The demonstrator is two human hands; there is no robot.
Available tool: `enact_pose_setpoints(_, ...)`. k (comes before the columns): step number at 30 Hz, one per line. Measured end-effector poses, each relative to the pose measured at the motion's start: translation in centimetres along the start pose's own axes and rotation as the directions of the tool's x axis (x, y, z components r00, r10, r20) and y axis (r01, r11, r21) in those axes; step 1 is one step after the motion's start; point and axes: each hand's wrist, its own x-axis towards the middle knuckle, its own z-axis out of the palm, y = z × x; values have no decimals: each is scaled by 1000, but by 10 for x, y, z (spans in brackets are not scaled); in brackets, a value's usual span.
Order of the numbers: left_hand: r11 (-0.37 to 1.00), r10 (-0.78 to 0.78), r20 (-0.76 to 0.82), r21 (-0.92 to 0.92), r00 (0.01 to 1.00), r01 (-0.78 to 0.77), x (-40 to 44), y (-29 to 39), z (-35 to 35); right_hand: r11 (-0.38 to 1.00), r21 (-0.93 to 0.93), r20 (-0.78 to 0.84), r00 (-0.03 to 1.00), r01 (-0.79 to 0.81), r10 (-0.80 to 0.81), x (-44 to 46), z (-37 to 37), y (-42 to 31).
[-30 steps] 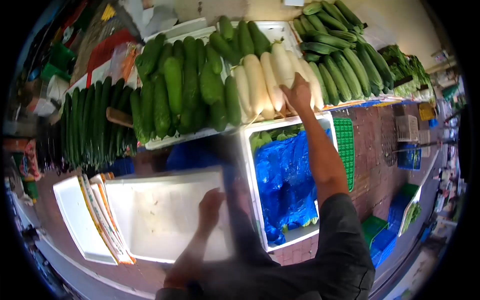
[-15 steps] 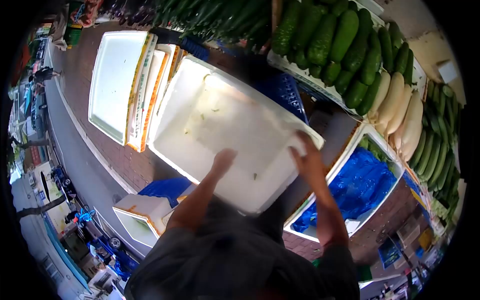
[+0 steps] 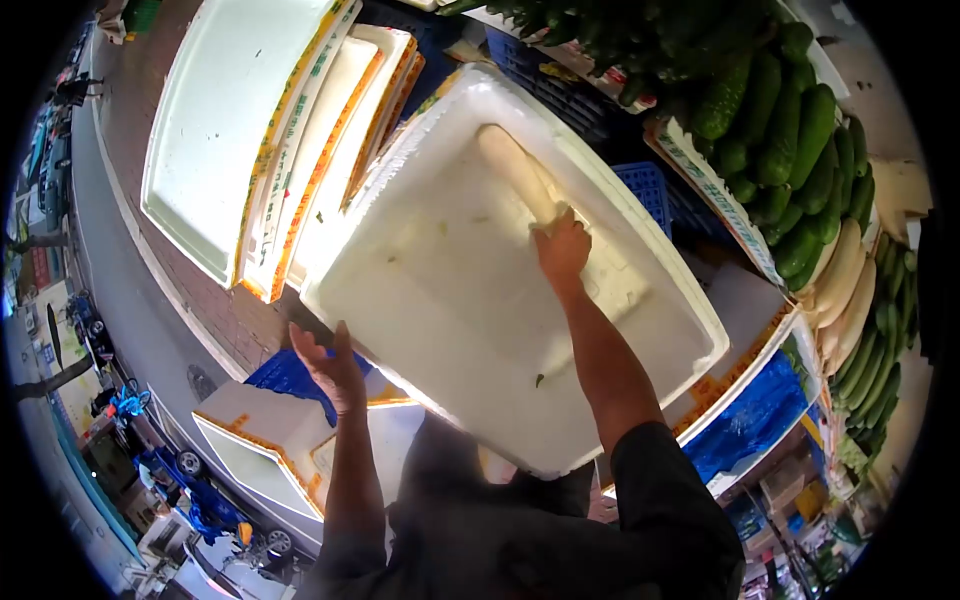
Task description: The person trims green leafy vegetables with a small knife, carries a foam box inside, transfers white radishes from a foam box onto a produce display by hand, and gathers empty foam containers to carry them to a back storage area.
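A large white foam box [image 3: 460, 330] lies before me with one pale radish [image 3: 515, 170] inside, along its far wall. My right hand [image 3: 564, 248] reaches into the box, its fingers closed round the near end of that radish. Outside the box's left edge, my left hand [image 3: 330, 370] is raised with fingers spread and holds nothing. A few small leaf scraps lie on the box floor. More pale radishes [image 3: 845, 275] rest on the stall at the right.
Stacked white foam lids or boxes [image 3: 225, 130] stand at the upper left. Green gourds [image 3: 800, 130] and cucumbers [image 3: 875, 350] lie at the right. A blue plastic sheet [image 3: 745, 420] covers another foam box. Empty foam boxes [image 3: 265, 460] sit lower left, near the road [image 3: 120, 290].
The view has swung left, away from the stall. My right hand has moved from the stall radishes into the white box, where a radish now lies. My left hand has moved outside the box and opened.
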Motion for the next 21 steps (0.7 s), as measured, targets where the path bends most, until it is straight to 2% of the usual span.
enact_pose_setpoints(1,987,-118,57,-107,991,123,-2,-11,3,992,-84,37,995,92,-89,-8,4,-7)
enact_pose_setpoints(4,994,28,189,-105,981,-8,-9,-29,19,997,2,14,997,80,-80,-15,18,-27)
enact_pose_setpoints(5,986,-61,149,-143,987,82,-12,-25,21,999,5,69,997,33,-33,-9,32,-30)
enact_pose_setpoints(6,991,-36,148,-124,988,54,-11,-30,23,992,-120,119,992,44,-29,-8,33,-39)
enact_pose_setpoints(8,996,15,147,-86,989,-2,-10,-43,27,997,68,287,958,-40,19,-11,25,-43)
enact_pose_setpoints(9,992,-17,155,-121,988,36,-8,-45,28,919,329,435,898,-217,56,-16,19,-41)
enact_pose_setpoints(10,985,-49,164,-156,985,75,-7,-44,27,746,528,575,817,-406,38,-26,12,-35)
enact_pose_setpoints(11,975,-80,174,-191,981,113,-9,-41,26,500,639,688,725,-584,-33,-40,1,-27)
enact_pose_setpoints(12,982,-71,153,-164,986,96,-12,-39,25,127,702,712,687,-701,-143,-65,-24,-26)
enact_pose_setpoints(13,988,-52,150,-136,987,73,-13,-37,22,-43,664,723,656,-746,-217,-94,-52,-17)
enact_pose_setpoints(15,996,-27,139,-80,990,38,-15,-43,23,-153,609,720,623,-779,-305,-152,-100,1)
enact_pose_setpoints(17,999,6,146,-38,989,-1,-9,-50,28,-257,539,754,595,-802,-279,-190,-147,10)
enact_pose_setpoints(19,999,-51,165,-8,985,53,-9,-54,23,-176,666,658,682,-725,-320,-221,-176,45)
enact_pose_setpoints(21,997,-67,176,40,982,61,0,-73,25,-210,727,618,756,-654,-215,-239,-217,66)
